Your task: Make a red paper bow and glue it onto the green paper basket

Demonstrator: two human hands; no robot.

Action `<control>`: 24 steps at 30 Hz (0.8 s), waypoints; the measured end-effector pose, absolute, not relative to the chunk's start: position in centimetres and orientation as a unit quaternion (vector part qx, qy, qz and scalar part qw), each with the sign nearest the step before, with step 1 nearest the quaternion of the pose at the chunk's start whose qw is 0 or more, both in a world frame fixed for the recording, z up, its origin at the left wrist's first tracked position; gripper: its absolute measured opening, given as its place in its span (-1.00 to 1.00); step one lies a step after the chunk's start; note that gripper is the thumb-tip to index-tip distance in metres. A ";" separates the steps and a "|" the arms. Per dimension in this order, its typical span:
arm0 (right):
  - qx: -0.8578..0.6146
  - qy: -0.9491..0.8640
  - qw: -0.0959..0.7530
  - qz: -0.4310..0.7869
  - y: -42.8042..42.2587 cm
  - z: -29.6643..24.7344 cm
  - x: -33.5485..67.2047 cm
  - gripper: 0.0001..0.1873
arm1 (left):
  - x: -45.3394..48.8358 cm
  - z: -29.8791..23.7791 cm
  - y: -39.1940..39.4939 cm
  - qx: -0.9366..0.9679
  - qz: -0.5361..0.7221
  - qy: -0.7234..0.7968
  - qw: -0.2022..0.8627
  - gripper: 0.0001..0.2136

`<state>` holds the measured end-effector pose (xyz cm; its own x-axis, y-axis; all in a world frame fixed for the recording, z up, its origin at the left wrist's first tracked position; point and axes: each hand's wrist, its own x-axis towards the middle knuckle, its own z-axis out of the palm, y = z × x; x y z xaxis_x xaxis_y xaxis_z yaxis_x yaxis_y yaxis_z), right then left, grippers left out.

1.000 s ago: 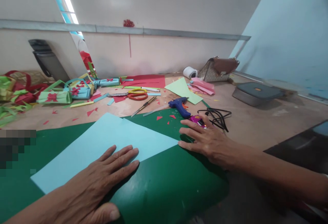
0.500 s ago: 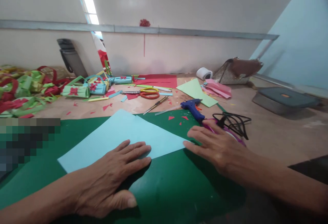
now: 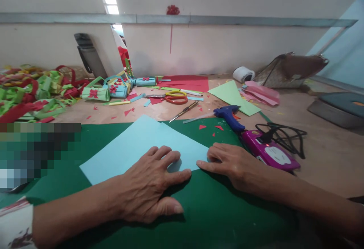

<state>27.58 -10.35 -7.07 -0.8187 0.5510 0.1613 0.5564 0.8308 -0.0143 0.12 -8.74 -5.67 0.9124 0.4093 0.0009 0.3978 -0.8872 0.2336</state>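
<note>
A light blue sheet of paper (image 3: 125,148) lies folded on the green mat (image 3: 256,218), one corner pointing away from me. My left hand (image 3: 155,180) rests on its near edge, palm down, fingers spread and slightly bent, thumb apart on the mat. At the sheet's right corner is my right hand (image 3: 230,161). Its fingers are curled over that corner, and one outstretched digit touches the near edge; the corner itself is hidden under the hand.
Beyond the mat lie scissors (image 3: 176,99), a craft knife (image 3: 184,111), a blue glue gun (image 3: 229,116) and red paper scraps. A purple power strip (image 3: 270,152) with black cable sits right. Small paper bags (image 3: 96,93) and a bottle (image 3: 91,56) stand left, a handbag (image 3: 292,70) back right.
My left hand has slid right along the paper's near edge, its fingers bending more. My right hand has moved slightly left and curled over the right corner. The view has shifted.
</note>
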 end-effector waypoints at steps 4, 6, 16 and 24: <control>-0.292 -0.953 0.078 -0.009 -10.3 -7.1 27.5 -0.50 | -1.9 -5.5 -9.6 0.961 0.027 0.234 0.145 -0.45; -0.292 -0.953 0.082 -0.007 -10.3 -7.1 27.5 -0.49 | -3.0 -5.5 -10.0 0.955 0.032 0.251 0.153 -0.46; -0.284 -0.952 0.114 -0.013 -10.1 -7.6 27.7 -0.48 | -8.2 -5.4 -11.8 0.941 0.045 0.308 0.131 -0.55; -0.276 -0.952 0.131 -0.015 -9.7 -8.0 27.8 -0.48 | -12.0 -6.0 -13.3 0.932 0.042 0.356 0.049 -0.54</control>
